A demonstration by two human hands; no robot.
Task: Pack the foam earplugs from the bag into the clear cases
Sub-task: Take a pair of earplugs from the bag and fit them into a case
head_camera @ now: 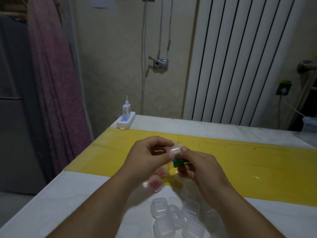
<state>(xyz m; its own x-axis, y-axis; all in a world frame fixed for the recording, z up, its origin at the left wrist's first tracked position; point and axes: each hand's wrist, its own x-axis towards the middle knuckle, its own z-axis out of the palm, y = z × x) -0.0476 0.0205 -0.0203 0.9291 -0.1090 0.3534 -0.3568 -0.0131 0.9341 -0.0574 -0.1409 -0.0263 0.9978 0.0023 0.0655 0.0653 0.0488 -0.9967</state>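
A small clear case (173, 150) is held above the table between both hands. My left hand (147, 156) pinches its left side with thumb and fingers. My right hand (197, 167) touches its right edge with the thumb, and green foam earplugs (178, 163) sit against its curled fingers just below the case. Two cases with pink earplugs inside (155, 183) (161, 171) lie under the hands. Several empty clear cases (176, 215) are piled near the table's front. A clear bag partly shows behind the hands (157, 151).
The white table (68, 194) has a yellow strip (240, 164) across it. A white power strip with a charger (126, 120) sits at the far left corner. A radiator (240, 57) stands behind the table and a curtain (56, 83) hangs left.
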